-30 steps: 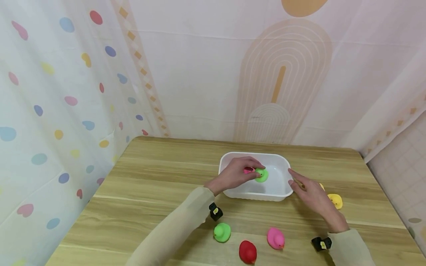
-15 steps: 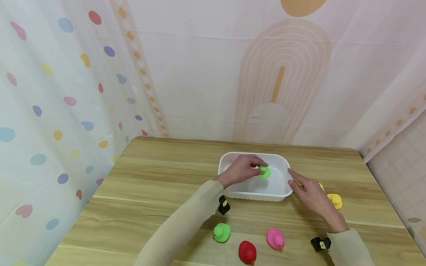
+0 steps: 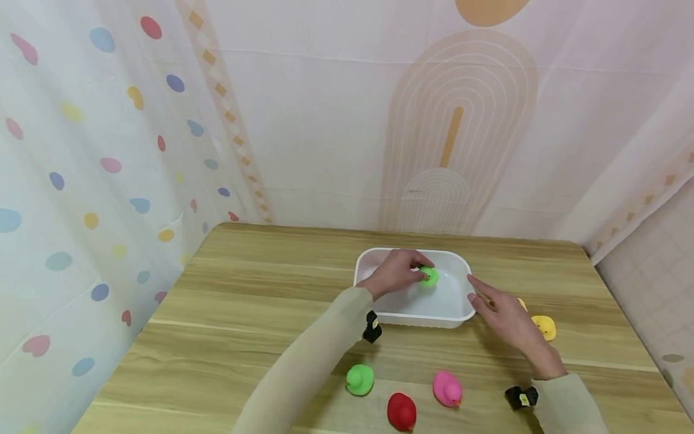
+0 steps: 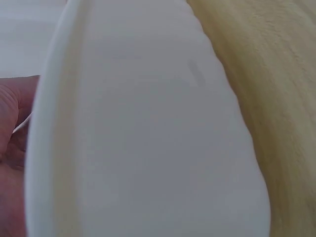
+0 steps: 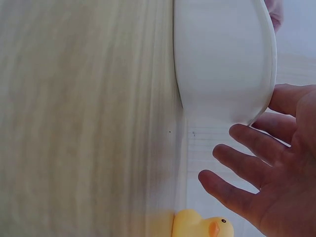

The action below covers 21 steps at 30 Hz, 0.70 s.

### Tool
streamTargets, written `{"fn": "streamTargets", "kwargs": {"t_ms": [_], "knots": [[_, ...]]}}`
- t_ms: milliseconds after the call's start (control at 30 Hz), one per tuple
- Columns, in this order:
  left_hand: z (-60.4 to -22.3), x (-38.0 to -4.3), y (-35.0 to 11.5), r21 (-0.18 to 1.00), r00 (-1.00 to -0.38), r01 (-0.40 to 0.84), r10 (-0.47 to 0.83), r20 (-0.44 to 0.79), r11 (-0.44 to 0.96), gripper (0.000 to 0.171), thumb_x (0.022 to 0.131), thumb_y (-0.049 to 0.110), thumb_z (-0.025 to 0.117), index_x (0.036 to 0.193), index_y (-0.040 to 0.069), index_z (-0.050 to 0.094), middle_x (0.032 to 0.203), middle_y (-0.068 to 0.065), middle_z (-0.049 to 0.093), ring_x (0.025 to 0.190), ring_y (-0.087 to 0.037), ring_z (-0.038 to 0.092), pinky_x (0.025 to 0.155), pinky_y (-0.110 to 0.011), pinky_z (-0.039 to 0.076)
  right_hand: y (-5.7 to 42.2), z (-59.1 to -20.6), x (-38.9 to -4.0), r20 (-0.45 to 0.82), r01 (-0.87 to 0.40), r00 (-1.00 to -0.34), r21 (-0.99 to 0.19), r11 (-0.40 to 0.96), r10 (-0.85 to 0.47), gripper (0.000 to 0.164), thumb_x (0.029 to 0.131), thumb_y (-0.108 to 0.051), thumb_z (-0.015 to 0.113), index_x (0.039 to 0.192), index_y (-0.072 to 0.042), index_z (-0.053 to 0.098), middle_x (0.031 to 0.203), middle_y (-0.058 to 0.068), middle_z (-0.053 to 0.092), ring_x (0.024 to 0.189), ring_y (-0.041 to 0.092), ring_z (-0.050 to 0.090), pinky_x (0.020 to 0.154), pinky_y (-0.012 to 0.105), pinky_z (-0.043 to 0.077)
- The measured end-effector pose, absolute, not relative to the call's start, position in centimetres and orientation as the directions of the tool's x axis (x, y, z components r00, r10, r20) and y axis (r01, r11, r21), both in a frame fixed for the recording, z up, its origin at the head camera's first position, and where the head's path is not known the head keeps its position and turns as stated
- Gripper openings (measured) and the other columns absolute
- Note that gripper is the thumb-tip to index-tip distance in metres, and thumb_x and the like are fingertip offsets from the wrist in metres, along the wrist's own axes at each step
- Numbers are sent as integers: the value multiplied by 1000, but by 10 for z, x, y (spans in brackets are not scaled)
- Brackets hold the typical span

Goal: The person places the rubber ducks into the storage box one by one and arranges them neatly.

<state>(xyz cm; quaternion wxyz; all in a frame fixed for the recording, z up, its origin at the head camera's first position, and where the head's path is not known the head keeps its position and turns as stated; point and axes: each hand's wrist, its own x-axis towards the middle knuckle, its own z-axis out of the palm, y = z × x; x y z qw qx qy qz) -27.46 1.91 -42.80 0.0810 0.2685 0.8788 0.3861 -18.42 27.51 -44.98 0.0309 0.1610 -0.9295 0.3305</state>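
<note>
Red toy duck: nearest, in front of the white plastic tub.
Pink toy duck: in front of the tub, well apart from it.
Loose green toy duck: also in front, toward the tub's left end.
Yellow toy duck: right of the tub; another yellow one is partly hidden by the right hand.
Right hand: at the tub's right end, fingers spread, thumb and index touching the rim.
Tub's feel: probably light, thin and fairly stiff, apt to slide; best steadied at its rim.
Left hand: over the tub, thumb and fingers pinching the held green duck.
Held green duck: inside the tub; I cannot tell whether it touches the floor.
Duck's feel: likely light, soft, hollow, slightly slick, hardly fragile; best pinched gently around the rounded body.
</note>
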Motion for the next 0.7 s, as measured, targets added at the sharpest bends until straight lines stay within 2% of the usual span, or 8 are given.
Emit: {"fn": "streamTargets", "kwargs": {"t_ms": [333, 700], "knots": [[-432, -280, 23, 717, -866, 350, 499, 3, 603, 25, 91, 8, 78, 116, 8, 79, 109, -2, 76, 96, -8, 63, 82, -18, 46, 276, -450, -182, 157, -312, -948, -608, 730, -275, 50, 110, -27, 52, 151, 2, 48, 147, 30, 50, 129, 50, 54, 100, 64, 47], [-436, -282, 29, 703, -872, 307, 485, -63, 642, 28, 90, 8, 80, 118, 6, 78, 105, -1, 76, 94, -8, 63, 80, -18, 48, 275, -451, -182, 160, -311, -949, -616, 724, -272, 50, 110, -26, 52, 150, 3, 49, 146, 30, 51, 126, 50, 57, 97, 63, 49]]}}
